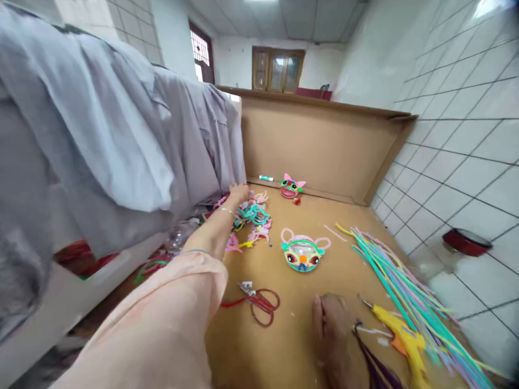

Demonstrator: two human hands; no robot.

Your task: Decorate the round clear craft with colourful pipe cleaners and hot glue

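My left hand (pixel 240 192) is stretched far forward at the back of a pile of short fuzzy pipe-cleaner pieces (pixel 255 214) in pink, green and yellow. Its fingertips are too small and hidden to tell if they hold anything. Low on the cardboard surface rests my right hand (pixel 333 324), fingers curled and thumb pressed in; whatever may be inside is hidden. Between the two hands lie a round animal-face craft (pixel 301 256) with pink loop ears and red-handled scissors (pixel 264 306). A yellow glue gun (pixel 399 337) is right of my right hand.
Long pastel pipe cleaners (pixel 399 283) lie in a bundle along the right. At the back are a second face craft (pixel 290 187) with pink pointed ears and a glue stick-like tube (pixel 266 178). Grey cloth (pixel 194 124) hangs at left; a tiled wall (pixel 458 156) bounds the right.
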